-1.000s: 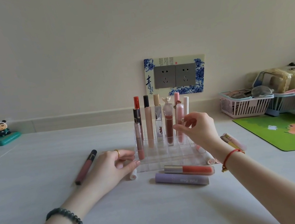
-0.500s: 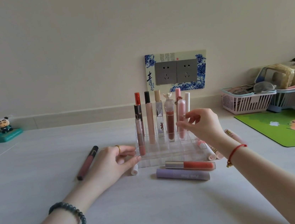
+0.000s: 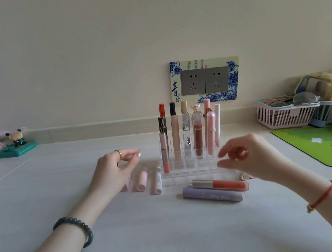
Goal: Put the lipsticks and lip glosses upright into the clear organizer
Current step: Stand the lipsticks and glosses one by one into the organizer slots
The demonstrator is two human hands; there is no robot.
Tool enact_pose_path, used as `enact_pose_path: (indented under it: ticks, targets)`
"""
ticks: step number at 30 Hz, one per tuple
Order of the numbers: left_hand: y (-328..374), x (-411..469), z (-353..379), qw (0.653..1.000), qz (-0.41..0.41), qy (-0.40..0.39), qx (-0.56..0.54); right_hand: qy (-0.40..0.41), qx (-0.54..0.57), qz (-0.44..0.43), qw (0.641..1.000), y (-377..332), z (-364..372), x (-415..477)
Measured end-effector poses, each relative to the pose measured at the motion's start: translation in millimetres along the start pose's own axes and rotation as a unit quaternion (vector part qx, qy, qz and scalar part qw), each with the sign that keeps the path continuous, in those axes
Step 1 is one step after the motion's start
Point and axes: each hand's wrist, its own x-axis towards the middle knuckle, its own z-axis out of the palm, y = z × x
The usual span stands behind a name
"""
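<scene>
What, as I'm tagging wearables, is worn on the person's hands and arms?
No sleeves are worn. The left hand has a gold ring and, at the wrist, a dark green bead bracelet. The right hand has a red cord bracelet at its wrist.

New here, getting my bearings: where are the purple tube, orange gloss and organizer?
Purple tube (image 3: 212, 196), head view, barrel middle.
Orange gloss (image 3: 222, 184), head view, orange barrel.
Organizer (image 3: 188, 177), head view, front wall.

Cream wall (image 3: 89, 51), pale tabletop (image 3: 154, 242)

Lilac tube (image 3: 212, 197), coral gloss (image 3: 220, 184) (silver cap), blue-and-white floral socket plate (image 3: 207, 98), seemingly pink basket (image 3: 281, 116).
</scene>
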Motion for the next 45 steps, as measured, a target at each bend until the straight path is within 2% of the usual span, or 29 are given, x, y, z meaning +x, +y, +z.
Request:
enact_pose_path:
  ticks: [5,10,13,19,26,29,31,34,36,39,42,45]
  targets:
    - [-15.2,7.7,-17.8,0.998,-0.018,0.060,0.012,-0.083,-0.129,-0.006,0.988,-9.2,6.9,-8.6]
    - [-31.4,11.2,-30.9,0.994,-0.050,0.087,0.054,-0.102,-0.166,-0.028,0.981,-3.7,14.2,-7.4]
    - [-41.8,12.1,-32.5,0.989,-0.080,0.067,0.102,-0.103,-0.185,-0.034,0.977,-3.0,15.9,-7.9]
    - [-51.5,9.1,-26.5,0.978,-0.128,-0.032,0.161,-0.114,-0.203,-0.031,0.972,-7.2,16.0,-10.0]
    - [-44.6,12.1,-24.9,0.969,-0.129,-0.023,0.209,-0.113,-0.198,-0.027,0.973,-8.6,13.7,-10.5]
    - [-42.1,12.7,-30.2,0.980,-0.126,0.018,0.154,-0.089,-0.165,-0.026,0.982,-10.8,11.2,-11.3]
    - [-31.6,13.9,-35.1,0.987,-0.096,0.086,0.092,-0.052,-0.108,-0.021,0.993,-14.7,8.1,-11.4]
    - [1.7,12.0,-36.0,0.978,-0.043,0.142,-0.145,0.010,0.007,-0.018,1.000,-24.1,9.8,-11.0]
    - [27.5,4.1,-28.5,0.949,0.002,0.105,-0.298,0.025,0.088,-0.018,0.996,-32.1,14.7,-11.3]
    - [53.8,-14.9,-6.6,0.921,0.022,-0.010,-0.388,0.033,0.208,-0.018,0.977,-44.6,23.4,-13.4]
    - [69.6,-29.8,18.7,0.929,0.031,-0.106,-0.354,0.062,0.279,-0.023,0.958,-53.0,27.2,-13.7]
    - [80.1,-34.2,34.6,0.940,0.029,-0.125,-0.316,0.067,0.294,-0.031,0.953,-51.4,26.3,-13.0]
